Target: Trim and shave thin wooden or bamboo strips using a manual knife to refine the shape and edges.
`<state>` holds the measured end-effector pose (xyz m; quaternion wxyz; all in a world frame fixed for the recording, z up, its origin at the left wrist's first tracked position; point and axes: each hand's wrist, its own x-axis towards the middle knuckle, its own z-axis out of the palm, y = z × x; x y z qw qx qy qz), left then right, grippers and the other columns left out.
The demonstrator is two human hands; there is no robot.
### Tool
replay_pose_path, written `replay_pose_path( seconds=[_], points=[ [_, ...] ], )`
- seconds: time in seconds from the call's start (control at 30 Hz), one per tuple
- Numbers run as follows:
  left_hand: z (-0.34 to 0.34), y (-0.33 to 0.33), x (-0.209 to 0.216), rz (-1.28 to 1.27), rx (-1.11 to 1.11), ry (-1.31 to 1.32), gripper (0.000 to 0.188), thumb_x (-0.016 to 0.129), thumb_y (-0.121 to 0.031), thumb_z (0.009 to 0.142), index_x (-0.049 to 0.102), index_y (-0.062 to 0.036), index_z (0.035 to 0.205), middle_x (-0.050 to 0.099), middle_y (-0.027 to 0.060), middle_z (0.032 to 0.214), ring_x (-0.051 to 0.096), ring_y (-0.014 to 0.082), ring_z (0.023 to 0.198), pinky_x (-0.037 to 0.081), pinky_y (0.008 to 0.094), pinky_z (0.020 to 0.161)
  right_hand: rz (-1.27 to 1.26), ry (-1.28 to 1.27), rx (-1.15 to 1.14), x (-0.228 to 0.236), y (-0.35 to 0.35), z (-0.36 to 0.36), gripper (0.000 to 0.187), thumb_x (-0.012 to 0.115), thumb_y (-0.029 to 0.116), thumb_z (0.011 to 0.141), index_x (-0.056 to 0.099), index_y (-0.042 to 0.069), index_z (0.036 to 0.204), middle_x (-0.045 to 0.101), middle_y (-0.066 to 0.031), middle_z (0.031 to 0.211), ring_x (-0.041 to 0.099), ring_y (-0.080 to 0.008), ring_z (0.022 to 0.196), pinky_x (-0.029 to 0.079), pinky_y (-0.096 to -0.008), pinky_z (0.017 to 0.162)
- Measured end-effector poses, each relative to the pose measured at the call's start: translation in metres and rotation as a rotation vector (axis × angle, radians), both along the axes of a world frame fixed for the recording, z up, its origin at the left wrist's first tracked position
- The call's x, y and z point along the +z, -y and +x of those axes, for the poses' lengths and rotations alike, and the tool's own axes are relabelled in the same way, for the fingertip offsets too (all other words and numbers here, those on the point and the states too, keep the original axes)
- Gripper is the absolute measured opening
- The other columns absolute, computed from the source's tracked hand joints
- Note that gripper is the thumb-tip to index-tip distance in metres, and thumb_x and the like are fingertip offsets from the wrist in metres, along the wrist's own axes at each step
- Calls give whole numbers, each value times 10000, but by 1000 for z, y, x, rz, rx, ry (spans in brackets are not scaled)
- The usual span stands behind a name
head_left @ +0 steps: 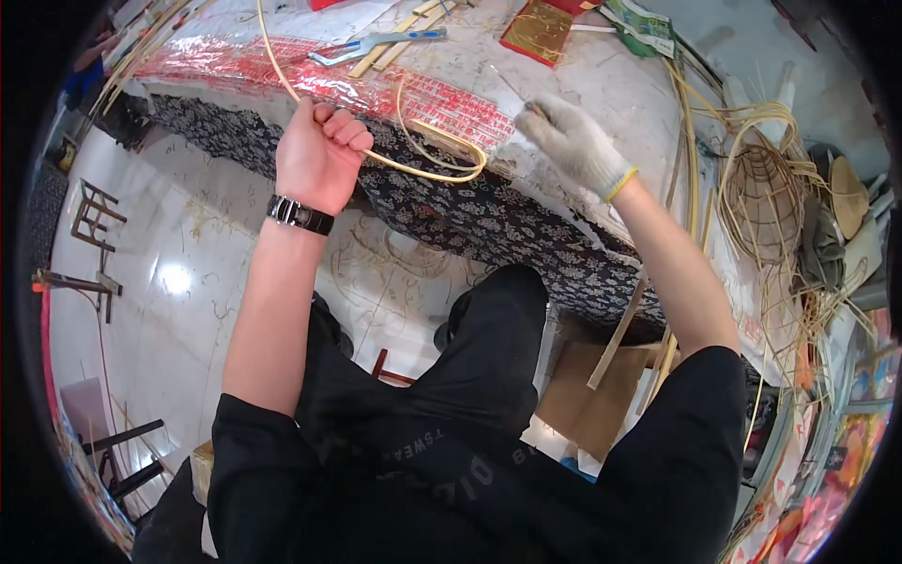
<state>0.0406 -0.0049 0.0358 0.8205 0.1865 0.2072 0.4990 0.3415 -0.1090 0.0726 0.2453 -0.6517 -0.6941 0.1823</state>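
My left hand point(322, 155), bare and with a dark watch on the wrist, is closed around a long pale bamboo strip point(423, 172). One length of the strip rises from the fist past the table's far side; another bends into a narrow loop at the table edge, to the right of the fist. My right hand point(575, 141) wears a white knitted glove and is closed over the table, apart from the strip. From its fingers sticks out a thin, pointed metal-looking tool point(507, 83), whose grip is hidden in the glove.
Beyond my hands lie a blue-and-grey hand tool point(376, 44), split bamboo pieces point(399, 45) and a red tray point(512, 39) of thin strips. A woven bamboo frame point(763, 202) and long strips crowd the right. A wooden stool point(97, 218) stands on the floor at left.
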Motion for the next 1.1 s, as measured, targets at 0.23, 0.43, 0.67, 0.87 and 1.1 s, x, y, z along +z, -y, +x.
replay_pose_path(
  seconds=[0.23,0.43,0.67,0.87,1.1],
  points=[
    [-13,41,18,112,32,75,339,385,-348,1110,399,-143,840,318,-27,716,303,118,647,321,301,620,-28,-346,18,19,40,-72,277,638,249,981,637,2,1107,628,-29,822,568,-105,780,494,-294,720],
    [-29,63,24,239,104,12,341,387,-362,1112,385,-144,851,308,-30,718,299,110,642,313,290,608,32,-177,106,29,49,-98,226,666,190,939,658,-4,1055,631,-36,821,578,-103,794,501,-298,730],
    [-53,80,16,375,195,-161,339,391,-378,1113,373,-150,862,297,-36,720,298,95,642,310,276,599,7,-75,166,34,47,-119,192,656,150,911,666,-15,1009,645,-72,815,583,-108,795,498,-301,757],
    [-105,71,-5,377,201,-267,344,385,-391,1115,379,-153,866,295,-39,719,298,91,646,310,274,599,119,-116,82,60,22,-97,194,636,160,936,672,-12,1021,667,-97,828,603,-125,793,501,-307,762],
    [-163,67,8,260,119,17,341,366,-367,1123,397,-145,866,277,-37,716,282,103,645,306,273,598,33,184,127,13,21,-102,223,632,184,966,675,-23,1038,697,-74,850,611,-130,773,500,-302,727]
  ],
)
